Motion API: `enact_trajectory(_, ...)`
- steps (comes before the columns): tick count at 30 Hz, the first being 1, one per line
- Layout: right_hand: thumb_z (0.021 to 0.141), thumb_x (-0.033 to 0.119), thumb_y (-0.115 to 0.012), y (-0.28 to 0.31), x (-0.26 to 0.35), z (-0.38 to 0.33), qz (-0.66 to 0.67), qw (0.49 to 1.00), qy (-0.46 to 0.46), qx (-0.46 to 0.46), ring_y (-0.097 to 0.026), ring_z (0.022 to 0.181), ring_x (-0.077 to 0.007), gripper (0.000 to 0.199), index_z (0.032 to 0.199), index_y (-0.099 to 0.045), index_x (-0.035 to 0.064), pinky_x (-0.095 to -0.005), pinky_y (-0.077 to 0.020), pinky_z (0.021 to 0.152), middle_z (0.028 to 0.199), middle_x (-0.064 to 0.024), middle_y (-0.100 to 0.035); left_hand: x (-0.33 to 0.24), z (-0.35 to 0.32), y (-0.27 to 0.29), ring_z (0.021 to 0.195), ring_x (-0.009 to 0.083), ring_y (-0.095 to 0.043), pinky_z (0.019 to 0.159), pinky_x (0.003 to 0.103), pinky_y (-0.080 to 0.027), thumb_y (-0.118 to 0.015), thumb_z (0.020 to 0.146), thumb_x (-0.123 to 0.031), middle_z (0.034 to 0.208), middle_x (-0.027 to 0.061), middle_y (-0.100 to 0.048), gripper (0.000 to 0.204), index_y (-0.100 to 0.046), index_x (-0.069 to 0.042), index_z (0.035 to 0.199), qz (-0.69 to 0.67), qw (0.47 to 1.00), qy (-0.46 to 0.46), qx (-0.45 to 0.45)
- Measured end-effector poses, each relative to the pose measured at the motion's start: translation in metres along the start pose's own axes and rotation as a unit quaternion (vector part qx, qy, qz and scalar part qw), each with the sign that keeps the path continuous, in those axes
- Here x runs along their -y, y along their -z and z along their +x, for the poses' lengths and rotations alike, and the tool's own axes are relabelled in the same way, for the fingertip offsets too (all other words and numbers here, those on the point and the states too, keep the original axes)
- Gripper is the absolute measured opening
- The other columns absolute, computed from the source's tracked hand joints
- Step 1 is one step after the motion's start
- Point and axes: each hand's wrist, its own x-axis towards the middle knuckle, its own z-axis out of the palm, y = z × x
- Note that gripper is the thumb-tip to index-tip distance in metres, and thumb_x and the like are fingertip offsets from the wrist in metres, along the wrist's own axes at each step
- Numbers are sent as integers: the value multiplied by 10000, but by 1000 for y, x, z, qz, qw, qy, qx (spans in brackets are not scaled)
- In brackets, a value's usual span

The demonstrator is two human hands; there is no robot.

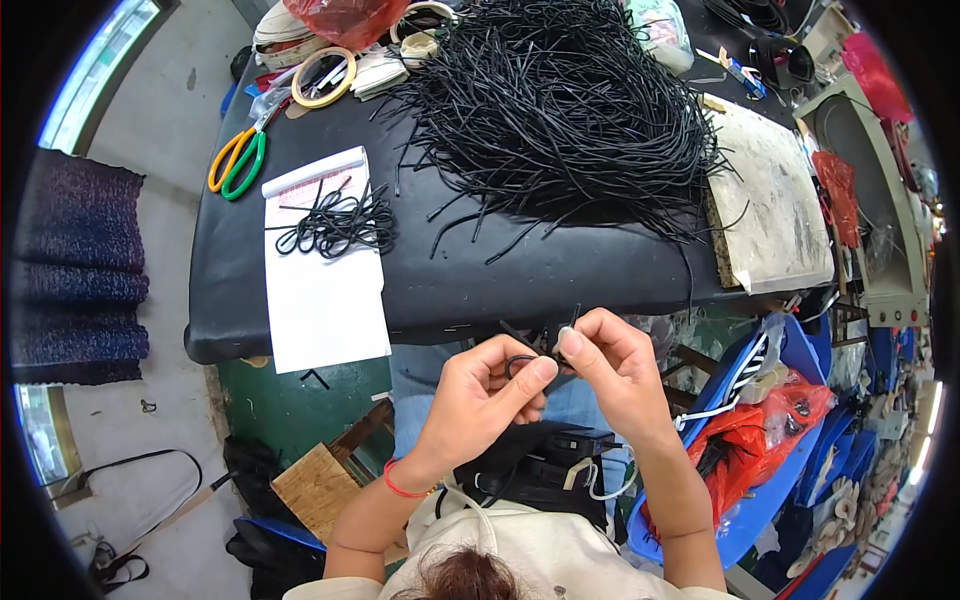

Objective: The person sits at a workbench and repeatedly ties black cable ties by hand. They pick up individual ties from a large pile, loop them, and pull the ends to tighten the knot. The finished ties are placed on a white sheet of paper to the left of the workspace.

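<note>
Black cord piece sits at lower centre of frame, pinched between left hand and right hand, fingers clamped on it. We judge the loop may slip if either pinch loosens.

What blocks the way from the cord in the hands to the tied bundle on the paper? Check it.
Nothing visible. The cord is pinched by left hand and right hand; only bare black table lies between it and the bundle on the paper.

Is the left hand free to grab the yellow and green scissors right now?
Probably not at once: the left hand pinches a black cord together with the right hand. The scissors lie uncovered at the table's far left corner, so the path looks clear.
</note>
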Motion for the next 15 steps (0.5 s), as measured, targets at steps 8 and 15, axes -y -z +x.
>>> enact_trajectory(8,894,139,-548,-6,-6,-1,-63,992,58,-94,-407,553,-12,250,679,-475,35,-197,-370,488,592,34,-456,-5,-2,-10,564,74,-539,513,226,-439,-552,887,-117,642,37,-567,161,-594,27,946,133,989,-65,10)
enact_trajectory(15,855,108,-575,-1,-19,16,-114,982,49,-141,-356,496,-17,322,581,-425,29,-213,-294,431,520,41,-419,20,4,-22,618,183,-630,540,268,-471,-578,847,-62,684,134,-609,121,-593,24,930,367,875,-293,-118)
